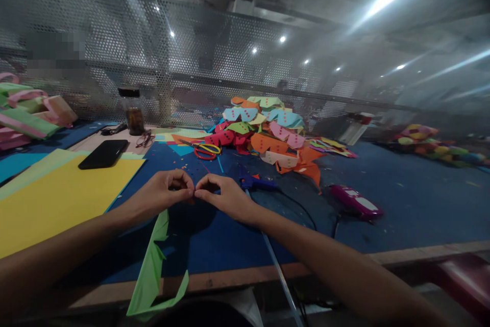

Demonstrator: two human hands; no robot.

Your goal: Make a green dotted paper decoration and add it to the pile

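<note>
My left hand (pixel 174 189) and my right hand (pixel 225 197) meet above the blue tabletop, thumb and forefinger of each pinched together, fingertips nearly touching. Whatever lies between the fingertips is too small to make out. Below my left hand a folded light-green paper strip (pixel 151 271) with cut notches reaches over the table's front edge; whether that hand touches it I cannot tell. Just behind my right hand lies a blue glue gun (pixel 258 182), and a long pale rod (pixel 279 268) passes under my right forearm. Scissors (pixel 206 151) with red and yellow handles lie beyond my hands.
A pile of colourful paper masks (pixel 275 138) stands at the back. On the left are yellow paper sheets (pixel 65 199), a black phone (pixel 104 154) and a lidded jar (pixel 133 115). A purple corded device (pixel 356 203) lies right. Behind rises a perforated metal screen (pixel 199 56).
</note>
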